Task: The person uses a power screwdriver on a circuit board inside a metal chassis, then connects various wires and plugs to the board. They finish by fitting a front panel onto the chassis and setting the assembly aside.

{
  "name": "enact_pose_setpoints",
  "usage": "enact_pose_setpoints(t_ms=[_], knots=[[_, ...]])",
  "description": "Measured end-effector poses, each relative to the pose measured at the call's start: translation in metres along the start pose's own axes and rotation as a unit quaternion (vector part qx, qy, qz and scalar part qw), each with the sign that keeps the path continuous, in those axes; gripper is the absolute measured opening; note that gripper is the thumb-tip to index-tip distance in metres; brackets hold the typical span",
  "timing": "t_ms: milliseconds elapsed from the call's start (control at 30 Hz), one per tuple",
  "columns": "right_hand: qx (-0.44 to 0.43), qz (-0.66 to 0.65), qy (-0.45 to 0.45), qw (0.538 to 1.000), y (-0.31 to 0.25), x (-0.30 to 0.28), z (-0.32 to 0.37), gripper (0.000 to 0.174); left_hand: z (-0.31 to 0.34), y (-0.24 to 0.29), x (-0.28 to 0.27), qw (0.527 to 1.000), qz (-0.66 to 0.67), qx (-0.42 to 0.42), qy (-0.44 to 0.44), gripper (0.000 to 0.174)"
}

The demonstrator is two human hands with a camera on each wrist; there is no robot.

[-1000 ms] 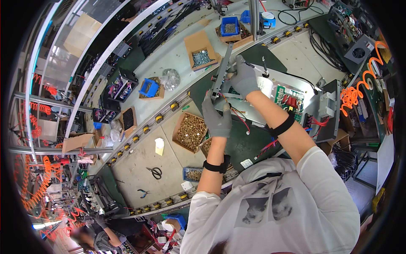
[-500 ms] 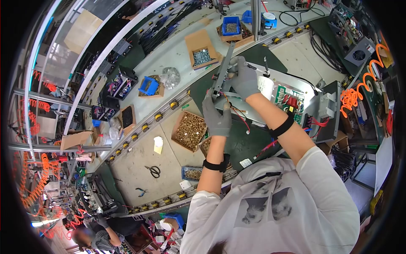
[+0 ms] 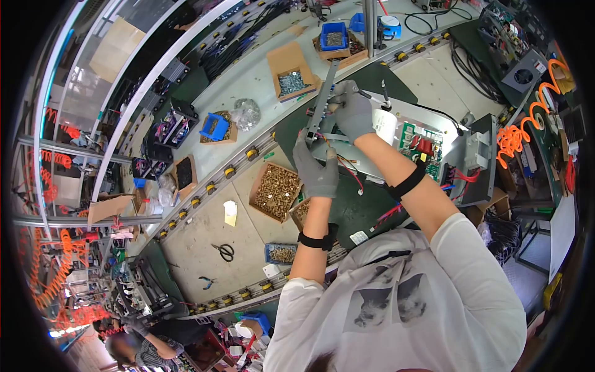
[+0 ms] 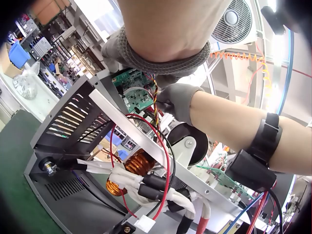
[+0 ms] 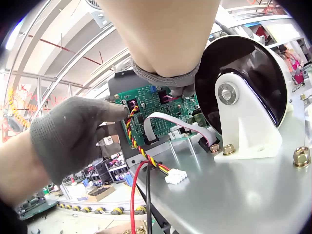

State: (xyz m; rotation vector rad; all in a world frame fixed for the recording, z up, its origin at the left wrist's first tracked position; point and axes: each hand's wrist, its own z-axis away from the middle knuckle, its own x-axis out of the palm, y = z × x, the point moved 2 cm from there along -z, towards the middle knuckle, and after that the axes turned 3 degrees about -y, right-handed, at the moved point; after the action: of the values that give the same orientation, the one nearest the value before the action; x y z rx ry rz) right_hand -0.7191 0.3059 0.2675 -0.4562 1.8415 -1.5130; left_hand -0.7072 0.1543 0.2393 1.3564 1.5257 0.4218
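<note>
A dark metal panel (image 3: 321, 102) with a green circuit board (image 5: 158, 109) on its inner side stands tilted at the end of an open equipment chassis (image 5: 243, 190). My gloved left hand (image 3: 317, 170) grips the panel's near edge, with the thumb beside the board in the right wrist view. Higher along the panel, my gloved right hand (image 3: 355, 116) has its fingers curled against the board side; I cannot tell what they pinch. A twisted red, yellow and black cable (image 5: 130, 132) hangs from the board, ending in a white connector (image 5: 176, 176).
A white-bracketed black cylinder (image 5: 243, 78) stands on the chassis. Coils (image 4: 139, 163) and thick cables lie below it. A box of brass fasteners (image 3: 276, 191), scissors (image 3: 224, 252) and pliers (image 3: 207, 283) lie to the left. Another person (image 3: 152, 350) works at lower left.
The head view has shifted slightly. Both hands keep nearly the same places on the panel, and the person at lower left has moved a little.
</note>
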Motion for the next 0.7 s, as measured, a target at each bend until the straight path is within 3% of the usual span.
enact_pose_setpoints(t_ms=[300,400,467,500,567,633,700], knots=[[-0.072,0.146,-0.006,0.987,-0.001,-0.001,-0.002,0.024,0.002,-0.009,-0.003,0.999,0.039,0.024,-0.023,0.066],[-0.052,0.108,-0.040,0.992,-0.012,-0.015,0.008,0.027,0.030,-0.021,-0.001,0.997,0.067,0.017,0.042,0.060],[-0.061,0.231,-0.107,0.965,-0.018,-0.027,0.020,0.027,0.056,-0.033,0.008,0.974,0.099,-0.177,0.100,0.047],[-0.062,0.233,-0.109,0.964,-0.020,-0.032,0.023,0.027,0.055,-0.026,0.011,0.973,0.100,-0.178,0.102,0.047],[-0.057,0.355,-0.273,0.892,-0.018,-0.032,0.033,0.031,0.052,-0.013,0.023,0.963,0.179,-0.200,0.001,0.037],[-0.061,0.377,-0.294,0.876,-0.006,-0.023,0.040,0.031,0.051,-0.015,0.029,0.960,0.193,-0.204,0.005,0.031],[-0.064,0.397,-0.311,0.861,-0.008,-0.020,0.042,0.031,0.046,-0.018,0.036,0.931,0.252,-0.237,-0.118,0.027]])
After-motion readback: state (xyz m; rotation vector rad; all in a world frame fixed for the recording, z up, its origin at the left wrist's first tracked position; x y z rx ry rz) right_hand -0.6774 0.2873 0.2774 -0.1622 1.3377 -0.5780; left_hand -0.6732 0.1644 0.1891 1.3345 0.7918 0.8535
